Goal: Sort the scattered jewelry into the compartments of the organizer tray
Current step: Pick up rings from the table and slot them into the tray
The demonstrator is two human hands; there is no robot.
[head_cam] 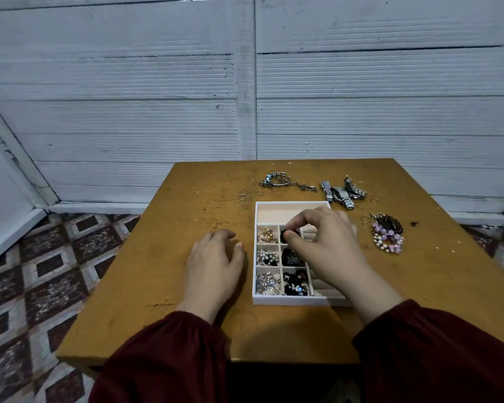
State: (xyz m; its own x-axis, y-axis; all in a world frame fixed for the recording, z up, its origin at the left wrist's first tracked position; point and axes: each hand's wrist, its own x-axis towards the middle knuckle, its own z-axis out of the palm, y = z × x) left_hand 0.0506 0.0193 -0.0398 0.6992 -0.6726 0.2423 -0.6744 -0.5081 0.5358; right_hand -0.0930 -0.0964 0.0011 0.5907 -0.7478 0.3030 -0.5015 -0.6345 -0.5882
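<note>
A white organizer tray sits on the wooden table, its small left compartments filled with pearl, silver and black pieces. My right hand hovers over the tray and pinches a small black piece above the upper middle compartment. My left hand rests flat on the table just left of the tray, fingers relaxed. Loose on the table lie silver bracelets, watches, thin gold rings and pink beaded bracelets.
The tray's long top compartment holds nothing visible. A white corrugated wall stands behind the table. Patterned floor lies to the left, below the table's edge. Dark red sleeves cover both forearms.
</note>
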